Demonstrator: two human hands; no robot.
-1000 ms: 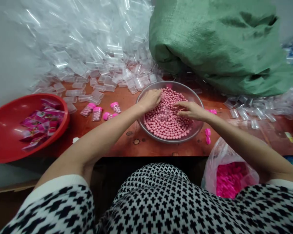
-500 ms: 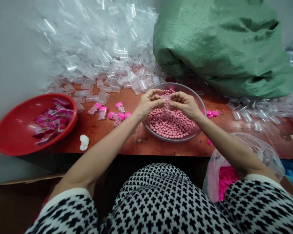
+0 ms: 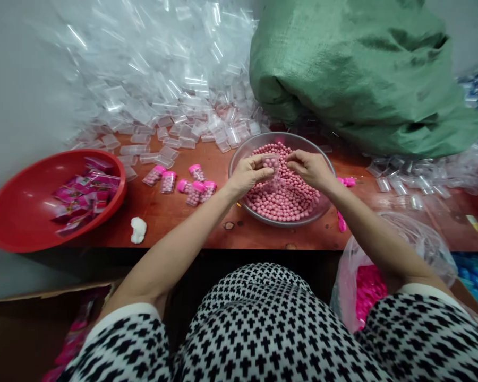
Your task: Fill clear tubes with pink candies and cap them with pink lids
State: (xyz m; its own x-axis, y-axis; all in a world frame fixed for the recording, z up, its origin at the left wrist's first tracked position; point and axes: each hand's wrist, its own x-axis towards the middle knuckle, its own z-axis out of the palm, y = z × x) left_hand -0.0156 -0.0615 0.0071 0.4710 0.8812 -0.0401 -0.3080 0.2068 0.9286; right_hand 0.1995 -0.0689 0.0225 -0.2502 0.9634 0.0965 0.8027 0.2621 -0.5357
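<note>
Over a steel bowl (image 3: 239,157) of pink beads (image 3: 282,208), my left hand (image 3: 247,175) grips a small clear plastic bottle (image 3: 271,164) between thumb and fingers. Pink beads show through its wall, and no cap is visible on it. My right hand (image 3: 311,168) hovers just to the right, apart from the bottle, its thumb and fingertips pinched together. Anything between those fingertips is too small to make out. Left of the bowl lie several filled bottles (image 3: 168,182) with bright pink caps.
Clear bottles (image 3: 175,114) are heaped along the back, beside a large green sack (image 3: 354,79). A red basin (image 3: 11,212) holds pink packets (image 3: 90,193). White wadding (image 3: 138,230) lies near the table edge. Pink pieces (image 3: 341,220) lie right of the bowl, above a plastic bag (image 3: 348,276).
My right hand has drawn away from the bottle to the right, opening a gap between the hands. My left hand keeps hold of the bottle over the bowl.
</note>
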